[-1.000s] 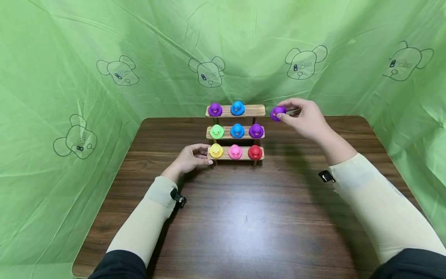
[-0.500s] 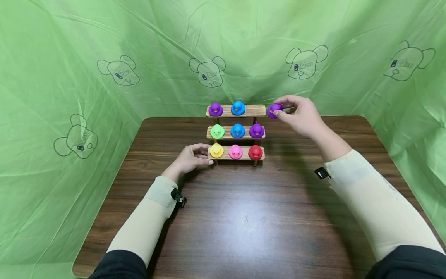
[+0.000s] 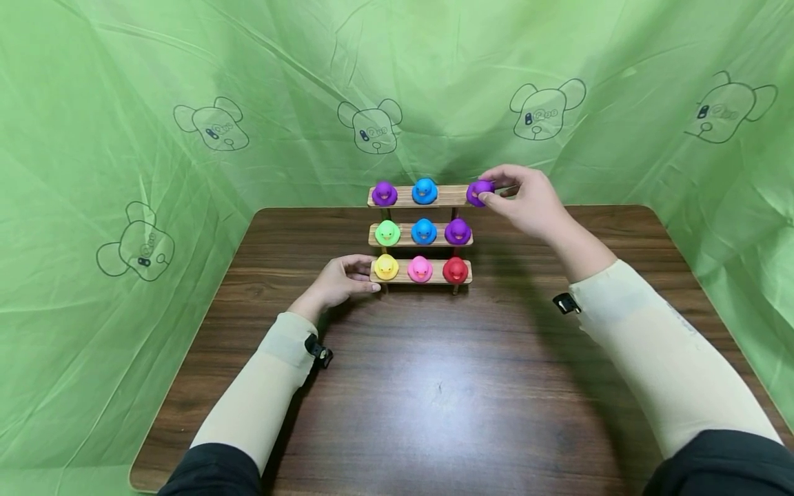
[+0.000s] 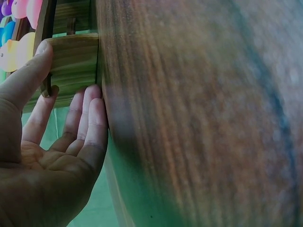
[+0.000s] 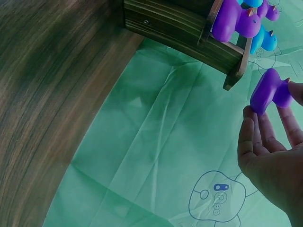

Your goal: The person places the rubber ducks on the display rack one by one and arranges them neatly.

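A three-tier wooden display rack (image 3: 449,196) carries small rubber ducks. On the top tier sit a purple duck (image 3: 384,193) and a blue duck (image 3: 424,191). Green, blue and purple ducks fill the middle tier, with yellow, pink and red below. My right hand (image 3: 526,201) pinches another purple rubber duck (image 5: 271,91) between thumb and fingers, at the top tier's right end; the right wrist view shows it held off the wood. My left hand (image 3: 335,282) holds the rack's lower left end, thumb (image 4: 33,66) at the shelf edge and fingers along its side.
The rack stands on a dark wooden table (image 3: 397,386), near its back edge. Green cloth (image 3: 446,55) printed with bear-like outlines hangs behind and at both sides.
My right hand has moved left with the purple duck, from beside the rack to the right end of its top tier. My left hand has stayed at the rack.
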The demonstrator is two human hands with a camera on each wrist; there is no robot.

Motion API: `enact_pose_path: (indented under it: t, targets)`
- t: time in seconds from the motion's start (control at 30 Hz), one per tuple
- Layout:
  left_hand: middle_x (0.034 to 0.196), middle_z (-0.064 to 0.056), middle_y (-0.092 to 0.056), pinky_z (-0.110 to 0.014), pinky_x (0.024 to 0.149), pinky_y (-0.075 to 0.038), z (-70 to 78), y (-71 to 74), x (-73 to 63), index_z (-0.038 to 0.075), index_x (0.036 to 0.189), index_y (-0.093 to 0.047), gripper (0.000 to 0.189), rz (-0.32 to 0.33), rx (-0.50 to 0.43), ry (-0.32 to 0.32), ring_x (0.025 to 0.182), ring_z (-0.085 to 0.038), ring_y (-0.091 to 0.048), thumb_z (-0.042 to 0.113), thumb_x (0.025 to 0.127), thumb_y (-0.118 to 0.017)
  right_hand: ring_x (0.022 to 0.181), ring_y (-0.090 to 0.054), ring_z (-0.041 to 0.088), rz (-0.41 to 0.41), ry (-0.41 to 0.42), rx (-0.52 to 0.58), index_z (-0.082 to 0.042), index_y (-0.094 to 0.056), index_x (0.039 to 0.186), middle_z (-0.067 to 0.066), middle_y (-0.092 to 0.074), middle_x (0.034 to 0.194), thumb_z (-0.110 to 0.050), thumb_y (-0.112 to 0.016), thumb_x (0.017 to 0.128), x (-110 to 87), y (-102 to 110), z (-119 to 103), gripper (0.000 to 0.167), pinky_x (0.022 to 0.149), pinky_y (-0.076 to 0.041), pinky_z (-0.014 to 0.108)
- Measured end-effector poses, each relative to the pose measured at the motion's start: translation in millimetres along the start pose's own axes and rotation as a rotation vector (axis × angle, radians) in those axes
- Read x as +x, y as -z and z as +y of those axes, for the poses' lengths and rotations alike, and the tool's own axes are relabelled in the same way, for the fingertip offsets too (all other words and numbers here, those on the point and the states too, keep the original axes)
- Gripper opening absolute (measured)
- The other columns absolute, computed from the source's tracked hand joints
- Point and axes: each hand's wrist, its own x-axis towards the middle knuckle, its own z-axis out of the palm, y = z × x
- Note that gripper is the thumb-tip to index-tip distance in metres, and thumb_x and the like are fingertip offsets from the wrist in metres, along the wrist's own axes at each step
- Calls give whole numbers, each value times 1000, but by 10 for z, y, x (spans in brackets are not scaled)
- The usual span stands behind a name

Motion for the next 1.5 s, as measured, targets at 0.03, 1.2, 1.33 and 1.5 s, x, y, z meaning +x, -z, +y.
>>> enact_pose_path:
  t: [0.03,1.2,1.33,1.5]
  targets:
    - [127,-25,-67,-26,86,-58,-22,3,8,0,140,-63,62,3,2,-2,116,-41,-65,-2,83,-88,101,-69,27,0,3,0,-12,-73,125,10,-73,119,-26,-78,97,11,-7,-2,31,87,-56,32]
    - [121,-17,-70,-30,89,-59,-47,-5,2,7,136,-68,60,29,18,-33,109,-30,-69,5,81,-92,99,-67,24,-133,31,-60,-15,-71,132,6,-72,123,-27,-73,101,399,-235,3,33,63,-48,31]
    - [120,-16,-71,-31,89,-59,-45,-8,3,8,135,-69,59,29,19,-33,108,-29,-69,4,81,-92,103,-63,25,-147,21,-60,-15,-71,133,6,-71,124,-27,-72,102,399,-256,5,34,70,-48,34]
    - [120,-16,-71,-32,89,-59,-36,-10,-6,8,135,-68,59,29,23,-34,108,-29,-70,5,81,-92,105,-62,26,-143,12,-61,-15,-70,134,7,-71,125,-27,-72,102,397,-274,13,34,72,-49,37]
